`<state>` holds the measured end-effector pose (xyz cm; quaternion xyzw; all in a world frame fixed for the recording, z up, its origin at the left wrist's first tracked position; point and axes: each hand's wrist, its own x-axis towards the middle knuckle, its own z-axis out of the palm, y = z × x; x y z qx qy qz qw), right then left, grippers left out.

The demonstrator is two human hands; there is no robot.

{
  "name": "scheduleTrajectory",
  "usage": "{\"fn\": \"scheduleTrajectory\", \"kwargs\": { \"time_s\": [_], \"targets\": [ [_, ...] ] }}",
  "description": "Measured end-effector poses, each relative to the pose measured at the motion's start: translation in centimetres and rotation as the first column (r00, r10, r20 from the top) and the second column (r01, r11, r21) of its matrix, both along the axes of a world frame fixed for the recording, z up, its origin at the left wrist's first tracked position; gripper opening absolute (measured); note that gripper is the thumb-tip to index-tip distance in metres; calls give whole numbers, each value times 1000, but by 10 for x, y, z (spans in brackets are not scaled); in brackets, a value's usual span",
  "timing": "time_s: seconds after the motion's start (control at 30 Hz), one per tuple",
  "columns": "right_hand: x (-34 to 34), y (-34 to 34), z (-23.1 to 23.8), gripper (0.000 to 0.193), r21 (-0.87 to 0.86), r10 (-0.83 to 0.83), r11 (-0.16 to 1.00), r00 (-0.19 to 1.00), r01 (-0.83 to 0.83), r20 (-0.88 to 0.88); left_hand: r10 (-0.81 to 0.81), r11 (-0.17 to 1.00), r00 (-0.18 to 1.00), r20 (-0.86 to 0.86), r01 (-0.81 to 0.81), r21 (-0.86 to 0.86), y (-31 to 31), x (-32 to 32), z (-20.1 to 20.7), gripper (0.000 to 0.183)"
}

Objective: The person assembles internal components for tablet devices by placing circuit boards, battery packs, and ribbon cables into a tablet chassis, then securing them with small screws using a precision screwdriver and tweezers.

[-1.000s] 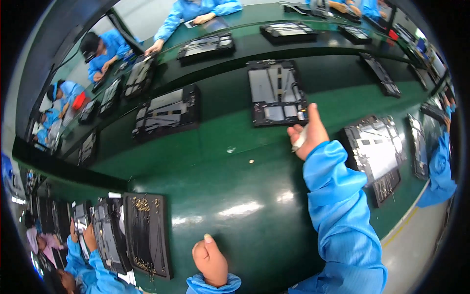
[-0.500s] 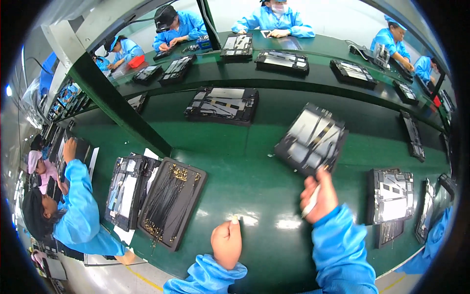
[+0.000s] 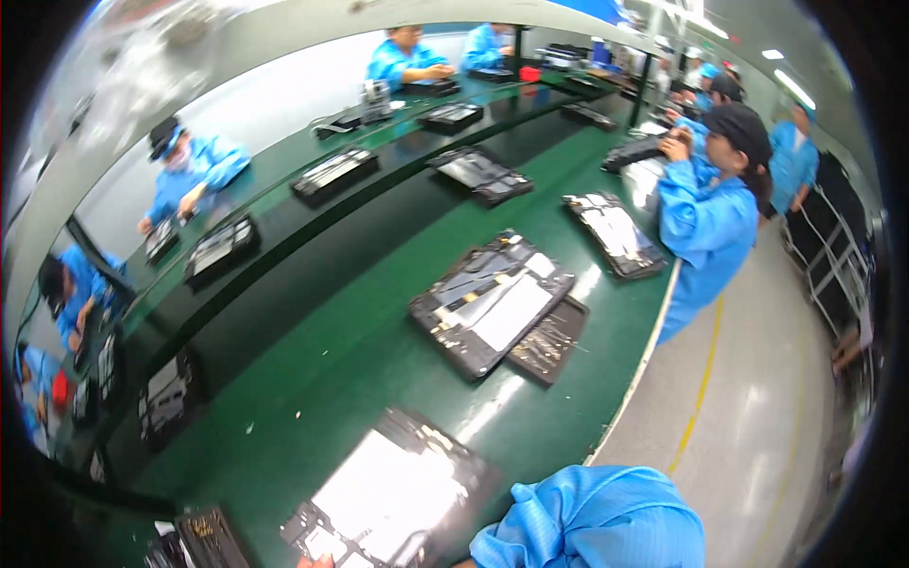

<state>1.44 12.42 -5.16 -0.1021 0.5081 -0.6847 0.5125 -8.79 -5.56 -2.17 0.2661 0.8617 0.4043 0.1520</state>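
At the lower edge, an opened flat electronic device [image 3: 393, 488] with a black frame and bright silver panels lies tilted in view, slightly smeared. Fingertips of what looks like my left hand [image 3: 315, 561] lap over its lower left corner; the rest of that hand is out of the picture. My right arm's blue sleeve [image 3: 597, 521] comes in beside the device's right edge, with the right hand almost wholly hidden below. Farther off, another opened device [image 3: 492, 303] rests partly over a dark tray [image 3: 568, 327] of thin cables with gold-coloured ends.
A cable tray [image 3: 213, 535] stands at the lower left. More opened devices lie along the green table [image 3: 312, 379] and the raised shelf behind. A co-worker in blue [image 3: 705, 213] stands at the right edge, past a device [image 3: 615, 237]. Others sit across the table.
My view has swung to the right. The device that my right hand held by a corner now appears low in the picture, close to me. My left fist has dropped mostly out of view.
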Motion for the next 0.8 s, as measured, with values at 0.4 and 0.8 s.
{"fn": "scheduleTrajectory", "kwargs": {
  "time_s": [0.4,0.8],
  "targets": [
    [-1,0,-14,23,-443,112,895,987,-52,111,561,467,601,-569,-798,-382,-140,-74,-43,37],
    [-30,15,7,32,89,-252,965,966,246,64,461,547,659,-595,-739,-394,-120,-60,-13,33]
  ]
}}
